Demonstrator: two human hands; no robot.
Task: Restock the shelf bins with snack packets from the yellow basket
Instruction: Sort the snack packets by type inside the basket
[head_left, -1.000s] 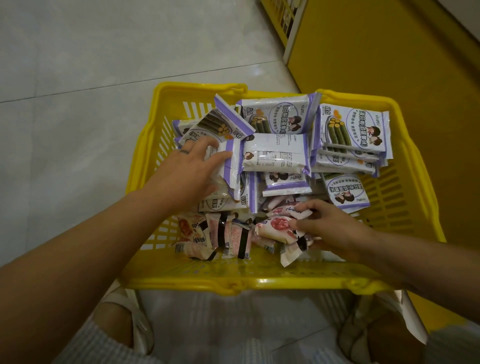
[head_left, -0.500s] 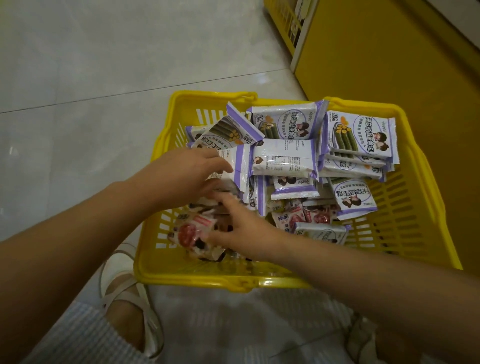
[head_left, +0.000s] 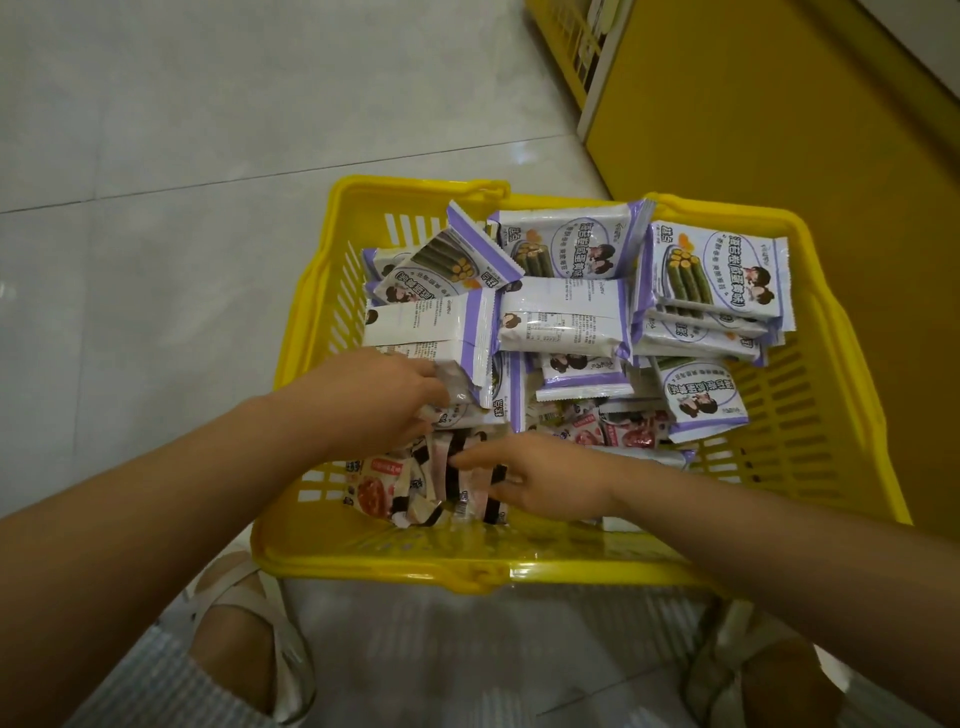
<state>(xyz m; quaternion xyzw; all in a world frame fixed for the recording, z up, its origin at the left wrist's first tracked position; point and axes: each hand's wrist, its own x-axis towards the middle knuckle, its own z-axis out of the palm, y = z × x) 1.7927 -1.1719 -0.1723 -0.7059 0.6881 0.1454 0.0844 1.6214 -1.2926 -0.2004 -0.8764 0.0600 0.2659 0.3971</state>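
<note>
The yellow basket stands on the floor below me. Several purple-and-white snack packets fill its far half. Small pink packets lie bunched at its near left, and more red-and-pink ones lie in the middle. My left hand reaches in from the left, fingers curled on the lower edge of a purple-and-white packet. My right hand stretches leftward across the basket. Its fingers and thumb pinch the right end of the pink bunch. No shelf bin is visible.
A yellow shelf unit's side panel rises right of the basket, with a wire-fronted base further back. Pale floor tiles spread to the left. My sandalled feet sit just before the basket's near rim.
My right hand crossed from the basket's near right to the pink packets at its near left. My left hand slid down from the upper purple packets towards the same spot.
</note>
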